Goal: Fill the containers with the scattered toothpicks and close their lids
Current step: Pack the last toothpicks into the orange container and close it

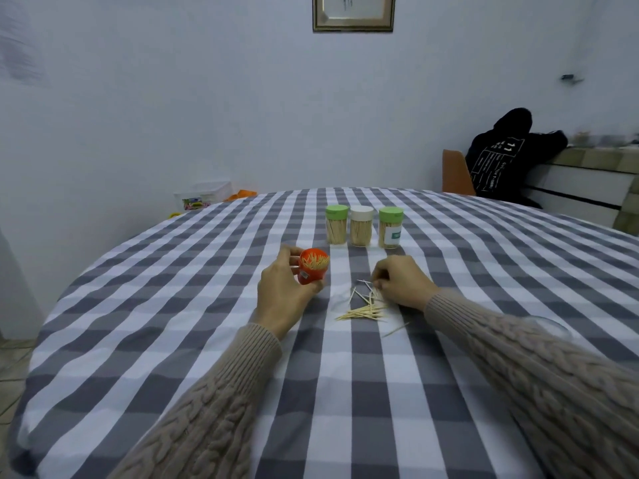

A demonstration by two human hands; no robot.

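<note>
So around us: a round bench under a grey-and-white check cloth; behind it a plain wall with a framed picture up top; off to the right an orange chair with someone in a black hoodie leaning on a counter; on the far left past the bench edge there's a clear plastic box with colourful stuff in it, too blurry to say what. Nothing sits between our hands and the toothpicks.

At the back of the bench three closed containers stand in a row, just beside each other: a green-lidded one, a white-lidded one, another green-lidded one with a label; all look packed with toothpicks.

Our left hand is wrapped around the orange container, lifted and tilted so the open mouth faces us; it's full of toothpick tips, no lid on it. Our right hand has its fingers curled down, pinching at the scattered toothpicks; that pile lies on the cloth just beside it, with one stray toothpick nearer us.
</note>
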